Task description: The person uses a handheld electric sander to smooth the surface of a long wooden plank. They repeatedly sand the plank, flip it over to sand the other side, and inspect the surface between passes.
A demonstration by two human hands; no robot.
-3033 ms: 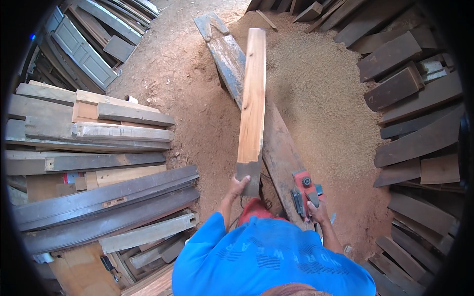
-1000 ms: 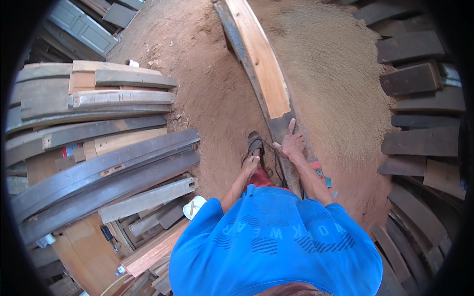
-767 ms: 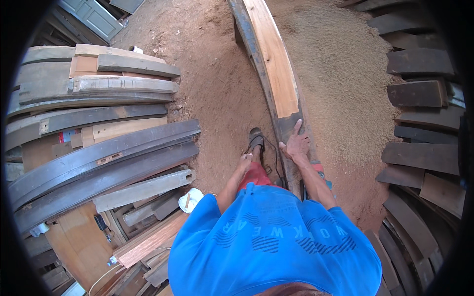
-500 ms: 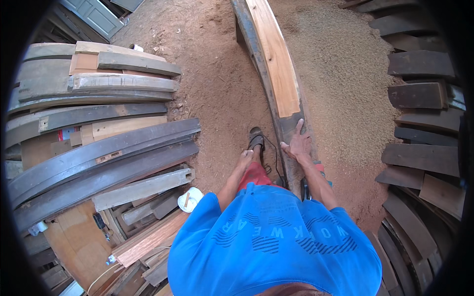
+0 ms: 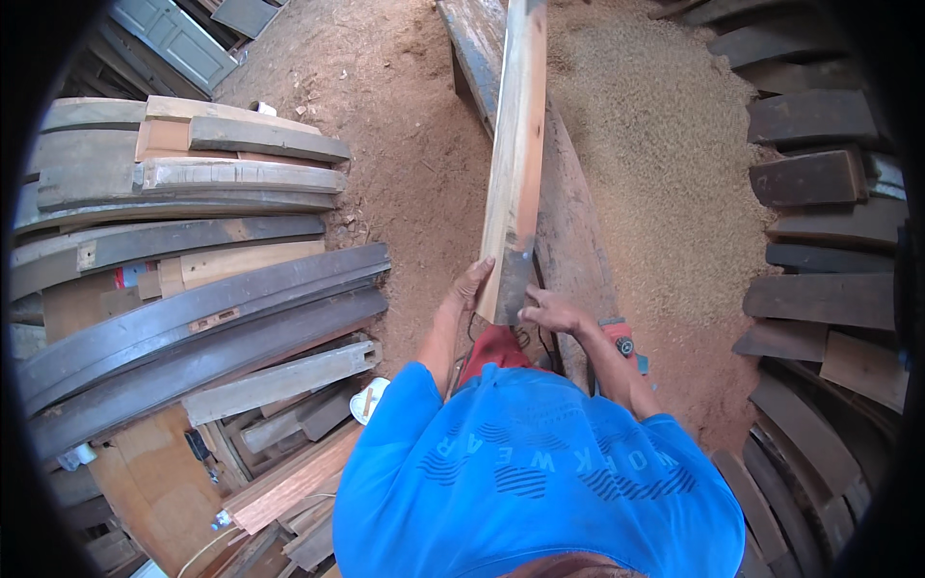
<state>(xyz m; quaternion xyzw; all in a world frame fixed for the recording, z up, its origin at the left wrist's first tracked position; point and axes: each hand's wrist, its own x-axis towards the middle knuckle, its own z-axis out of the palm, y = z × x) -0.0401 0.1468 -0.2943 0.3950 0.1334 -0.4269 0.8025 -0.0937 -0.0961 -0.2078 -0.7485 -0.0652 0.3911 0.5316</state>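
A long wooden board [image 5: 521, 164], pale and freshly bared over most of its length with a dark grey near end, is raised and tilted over the bench. My left hand [image 5: 469, 286] grips its left edge close to the near end, thumb on top. Closed at the opposite edge is my right hand [image 5: 557, 312], with its hidden fingers seemingly under the wood. Beneath the board runs a narrow, weathered wooden bench [image 5: 578, 222]. By my right forearm sits a red and black power tool [image 5: 621, 339], partly covered by the arm.
Stacked old beams and planks [image 5: 202, 289] line the left side, with a white tub [image 5: 367, 400] beside them. More dark timbers [image 5: 819, 183] border the right. Wood shavings [image 5: 655, 173] cover the ground right of the bench. A pale panelled door [image 5: 178, 43] lies far left.
The board has come up off the bench, turned and moved toward me. My left hand has gone from near my leg to the board's edge; my right hand has left the bench top for the board.
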